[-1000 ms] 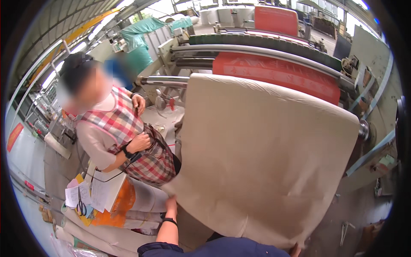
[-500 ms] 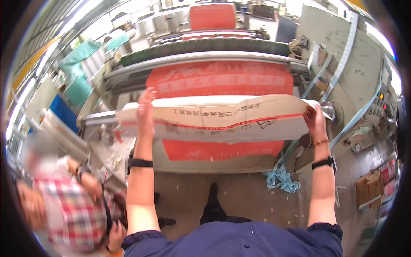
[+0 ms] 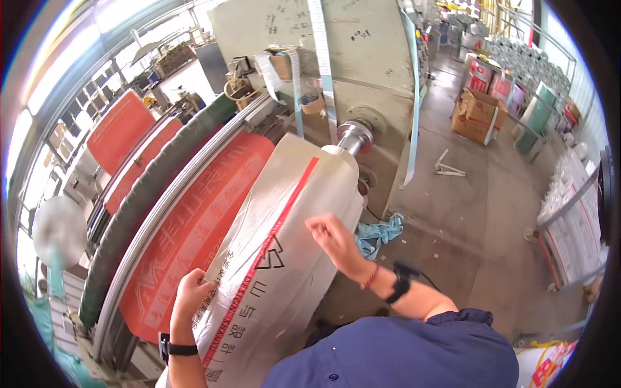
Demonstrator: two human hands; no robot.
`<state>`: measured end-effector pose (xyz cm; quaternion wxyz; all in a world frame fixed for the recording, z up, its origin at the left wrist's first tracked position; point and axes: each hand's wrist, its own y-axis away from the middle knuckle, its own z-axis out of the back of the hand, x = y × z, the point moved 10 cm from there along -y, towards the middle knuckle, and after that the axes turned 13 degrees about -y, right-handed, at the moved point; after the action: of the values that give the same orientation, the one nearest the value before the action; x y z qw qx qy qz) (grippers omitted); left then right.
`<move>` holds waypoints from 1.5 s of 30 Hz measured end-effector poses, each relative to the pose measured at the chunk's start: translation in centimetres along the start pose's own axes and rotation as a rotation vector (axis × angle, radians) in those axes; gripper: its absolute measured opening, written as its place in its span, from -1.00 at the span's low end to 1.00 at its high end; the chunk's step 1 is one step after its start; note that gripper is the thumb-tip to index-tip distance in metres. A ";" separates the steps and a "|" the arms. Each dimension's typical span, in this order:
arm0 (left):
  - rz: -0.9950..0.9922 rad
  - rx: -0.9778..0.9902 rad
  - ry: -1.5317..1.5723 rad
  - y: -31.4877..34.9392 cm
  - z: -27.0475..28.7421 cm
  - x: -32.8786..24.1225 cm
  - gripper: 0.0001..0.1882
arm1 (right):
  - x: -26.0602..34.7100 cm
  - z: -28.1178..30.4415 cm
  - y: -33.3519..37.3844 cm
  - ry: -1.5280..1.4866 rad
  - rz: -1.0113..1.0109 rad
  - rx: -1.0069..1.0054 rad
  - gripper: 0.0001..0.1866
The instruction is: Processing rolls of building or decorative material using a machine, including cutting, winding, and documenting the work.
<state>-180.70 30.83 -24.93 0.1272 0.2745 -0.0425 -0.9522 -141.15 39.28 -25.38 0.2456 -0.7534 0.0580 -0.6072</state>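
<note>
A wide roll of white printed sheet (image 3: 294, 258) with a red stripe and dark lettering stretches diagonally before me on a metal shaft (image 3: 356, 137). At the sheet's far-left edge, my left hand (image 3: 189, 299) is closed, thumb and fingers pinching the edge. My right hand (image 3: 337, 244) hovers over the roll's right part, fingers curled in, with nothing visible in them. Behind the roll, a red printed sheet (image 3: 200, 226) runs down from a silver bar (image 3: 174, 210). The roll's left end is cut off by the lower edge of the view.
A dark green roller (image 3: 155, 200) lies beyond the bar. To the right stand a grey machine side panel (image 3: 272, 32) with hanging pale-blue strips and a tape roll (image 3: 312, 103). Blue scraps (image 3: 381, 233) and a cardboard box (image 3: 477, 116) lie on the floor.
My view has swung right. Both hands, spread near the sheet's two ends before, are now closer together; the right has left its end. The bulging sheet now lies flatter over the roll.
</note>
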 end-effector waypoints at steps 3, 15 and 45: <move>-0.016 0.009 -0.143 -5.2 0.2 1.0 -0.77 | -4.0 1.7 7.4 -0.109 -0.211 -0.132 -0.71; 0.345 0.556 0.382 -10.5 -15.5 7.3 -0.69 | -9.4 -2.2 16.2 -0.609 -0.818 -0.325 -0.34; -0.153 0.480 -0.132 -9.0 -13.0 5.6 -0.50 | -25.2 -14.8 5.8 -1.680 -0.676 -0.256 -0.37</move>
<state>-180.31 37.86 -40.12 -0.0169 0.2363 -0.2546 -0.9376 -160.29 39.50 -48.24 -0.0694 -0.9458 -0.2966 0.1123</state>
